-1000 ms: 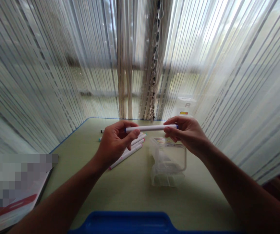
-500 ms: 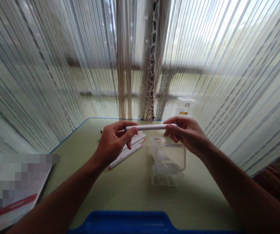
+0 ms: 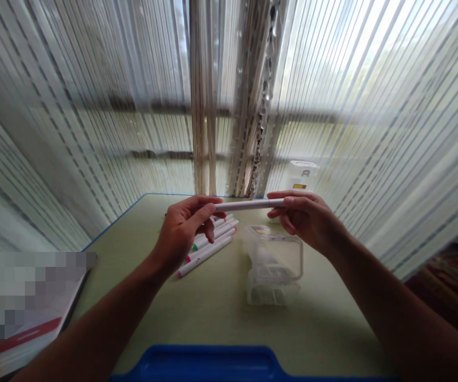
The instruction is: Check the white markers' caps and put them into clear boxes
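I hold a white marker pen point(image 3: 248, 204) level above the green tabletop point(image 3: 213, 307), one end in each hand. My left hand point(image 3: 184, 228) pinches its left end between thumb and fingers. My right hand point(image 3: 306, 220) pinches the right end. Beneath my left hand lie several white markers point(image 3: 207, 249) with coloured caps, side by side on the table. A clear plastic case point(image 3: 274, 265) sits open on the table below my right hand.
A booklet with a red stripe point(image 3: 29, 329) lies at the left edge, partly blurred out. A blue plastic edge point(image 3: 208, 363) runs along the near side. Sheer striped curtains point(image 3: 93, 132) hang close around the table's back and sides. A white box point(image 3: 302, 175) stands behind them.
The marker has risen slightly and shifted right between my hands. My left fingers have slid along its end, uncovering more of the markers lying below. The view tilted a little.
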A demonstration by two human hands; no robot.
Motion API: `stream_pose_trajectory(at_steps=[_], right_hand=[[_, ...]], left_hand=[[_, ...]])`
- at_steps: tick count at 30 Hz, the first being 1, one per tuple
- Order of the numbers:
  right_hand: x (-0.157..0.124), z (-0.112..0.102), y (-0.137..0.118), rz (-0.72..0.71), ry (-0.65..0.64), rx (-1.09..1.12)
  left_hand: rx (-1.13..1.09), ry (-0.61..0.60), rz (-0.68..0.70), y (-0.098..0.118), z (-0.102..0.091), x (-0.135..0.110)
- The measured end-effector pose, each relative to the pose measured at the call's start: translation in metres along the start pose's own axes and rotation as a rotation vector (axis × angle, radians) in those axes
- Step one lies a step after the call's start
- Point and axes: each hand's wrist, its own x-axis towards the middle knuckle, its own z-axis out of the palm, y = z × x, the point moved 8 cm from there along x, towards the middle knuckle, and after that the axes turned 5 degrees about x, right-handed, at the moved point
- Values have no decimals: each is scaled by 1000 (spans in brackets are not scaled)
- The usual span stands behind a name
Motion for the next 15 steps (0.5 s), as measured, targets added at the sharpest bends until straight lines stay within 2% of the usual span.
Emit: stream_pose_trajectory(at_steps=[15], right_hand=[[0, -3, 5, 62, 45, 7]], left_hand=[[-73, 10, -39, -2, -1, 1]])
